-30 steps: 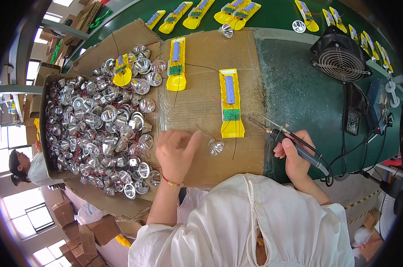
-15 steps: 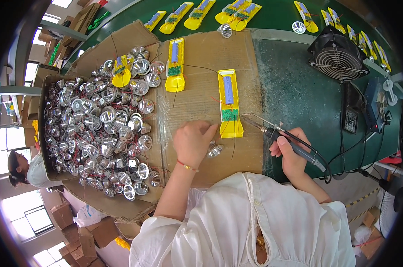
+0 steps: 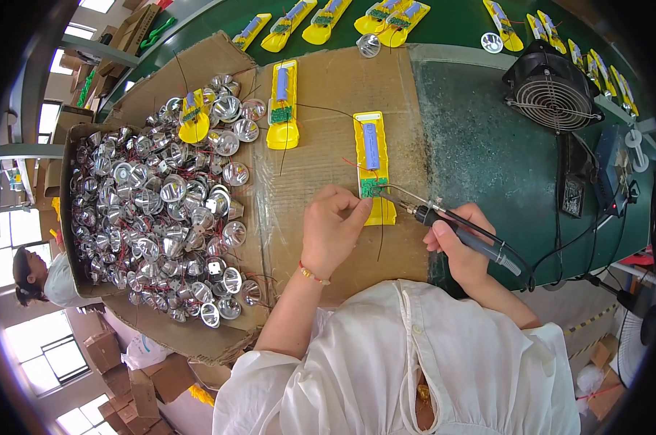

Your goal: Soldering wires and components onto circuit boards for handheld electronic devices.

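Observation:
In front of me on the cardboard lies a yellow plastic lamp housing [image 3: 384,214] with a blue cylindrical battery [image 3: 371,147] and a green circuit board [image 3: 368,186]. My right hand [image 3: 461,243] grips a soldering iron [image 3: 467,235] with a thin curved metal tube along it; its tip is at the board. My left hand [image 3: 335,226] is closed at the housing's left edge, thumb and forefinger together beside the board. What it pinches is too small or hidden to make out. Thin red and black wires stick out from the housing.
On the left, a carton [image 3: 72,210] is heaped with silver reflectors [image 3: 174,187]. Another yellow housing [image 3: 282,109] lies left of mine, and one [image 3: 194,123] rests on the heap. A black fan [image 3: 553,94] and blue box [image 3: 609,170] stand right. More housings line the back.
My left hand has moved up and right to the housing, its fingers closing beside the board. The iron's tip has moved left onto the board. The loose reflector below is now hidden.

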Action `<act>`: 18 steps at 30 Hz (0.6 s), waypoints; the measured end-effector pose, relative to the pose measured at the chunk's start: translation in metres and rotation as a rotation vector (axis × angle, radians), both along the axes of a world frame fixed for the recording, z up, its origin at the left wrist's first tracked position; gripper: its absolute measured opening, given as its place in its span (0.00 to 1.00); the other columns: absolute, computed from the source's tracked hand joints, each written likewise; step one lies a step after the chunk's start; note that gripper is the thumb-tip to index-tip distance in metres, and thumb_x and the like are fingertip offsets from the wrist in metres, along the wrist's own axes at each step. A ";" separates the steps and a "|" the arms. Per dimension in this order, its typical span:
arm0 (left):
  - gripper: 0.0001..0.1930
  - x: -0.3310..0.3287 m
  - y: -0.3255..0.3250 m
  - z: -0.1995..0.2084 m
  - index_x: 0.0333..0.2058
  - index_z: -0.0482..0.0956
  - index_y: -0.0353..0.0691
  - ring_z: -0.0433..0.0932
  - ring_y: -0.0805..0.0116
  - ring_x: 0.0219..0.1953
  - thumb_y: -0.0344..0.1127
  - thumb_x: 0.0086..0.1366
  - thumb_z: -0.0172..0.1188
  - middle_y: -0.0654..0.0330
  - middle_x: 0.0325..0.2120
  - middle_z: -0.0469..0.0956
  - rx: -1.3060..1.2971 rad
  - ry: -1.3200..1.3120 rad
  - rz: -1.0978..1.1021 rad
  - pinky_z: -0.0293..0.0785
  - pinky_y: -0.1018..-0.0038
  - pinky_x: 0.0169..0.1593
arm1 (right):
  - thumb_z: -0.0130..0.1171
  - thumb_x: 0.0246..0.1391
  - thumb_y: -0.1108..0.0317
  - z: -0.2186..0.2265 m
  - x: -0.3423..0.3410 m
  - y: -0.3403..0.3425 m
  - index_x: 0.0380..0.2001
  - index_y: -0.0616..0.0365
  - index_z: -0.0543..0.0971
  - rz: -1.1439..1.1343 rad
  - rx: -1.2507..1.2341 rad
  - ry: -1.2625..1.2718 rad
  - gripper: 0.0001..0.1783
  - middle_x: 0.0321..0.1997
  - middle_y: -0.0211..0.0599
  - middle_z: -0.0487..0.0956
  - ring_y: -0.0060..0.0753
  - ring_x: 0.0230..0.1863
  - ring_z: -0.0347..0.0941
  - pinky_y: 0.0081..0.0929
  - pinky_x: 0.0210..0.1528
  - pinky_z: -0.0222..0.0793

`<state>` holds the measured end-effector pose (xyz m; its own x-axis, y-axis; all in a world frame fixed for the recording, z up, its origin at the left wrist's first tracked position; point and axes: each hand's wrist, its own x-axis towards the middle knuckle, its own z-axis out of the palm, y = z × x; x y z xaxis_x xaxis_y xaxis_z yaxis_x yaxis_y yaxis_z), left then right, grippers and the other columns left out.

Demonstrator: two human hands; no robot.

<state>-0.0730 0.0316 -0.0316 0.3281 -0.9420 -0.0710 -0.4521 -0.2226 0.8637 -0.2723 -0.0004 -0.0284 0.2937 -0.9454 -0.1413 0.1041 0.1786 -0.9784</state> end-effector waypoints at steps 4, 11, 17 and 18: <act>0.09 -0.001 -0.001 0.003 0.19 0.75 0.31 0.67 0.76 0.23 0.29 0.54 0.61 0.63 0.20 0.70 0.051 0.008 0.008 0.63 0.79 0.26 | 0.54 0.50 0.75 -0.001 0.003 -0.001 0.29 0.63 0.68 0.015 0.007 -0.015 0.06 0.20 0.42 0.76 0.24 0.19 0.72 0.19 0.21 0.69; 0.09 0.000 -0.001 -0.002 0.19 0.75 0.31 0.67 0.76 0.23 0.29 0.54 0.60 0.62 0.21 0.70 0.037 0.027 0.023 0.63 0.79 0.26 | 0.55 0.51 0.73 -0.002 0.001 -0.001 0.29 0.63 0.68 -0.006 0.048 -0.020 0.07 0.21 0.41 0.76 0.23 0.20 0.72 0.18 0.22 0.69; 0.09 0.001 -0.002 -0.004 0.18 0.75 0.32 0.69 0.67 0.20 0.32 0.52 0.61 0.58 0.20 0.71 -0.008 0.011 0.025 0.65 0.74 0.25 | 0.55 0.51 0.73 -0.001 -0.010 0.000 0.29 0.64 0.68 -0.049 0.001 -0.078 0.07 0.22 0.42 0.77 0.24 0.21 0.73 0.19 0.24 0.70; 0.09 0.002 -0.001 -0.003 0.19 0.75 0.32 0.69 0.67 0.20 0.32 0.52 0.61 0.58 0.20 0.71 0.004 0.009 0.028 0.64 0.74 0.25 | 0.55 0.51 0.73 -0.002 -0.010 0.000 0.29 0.63 0.68 -0.059 0.013 -0.077 0.07 0.22 0.42 0.77 0.24 0.21 0.73 0.18 0.23 0.70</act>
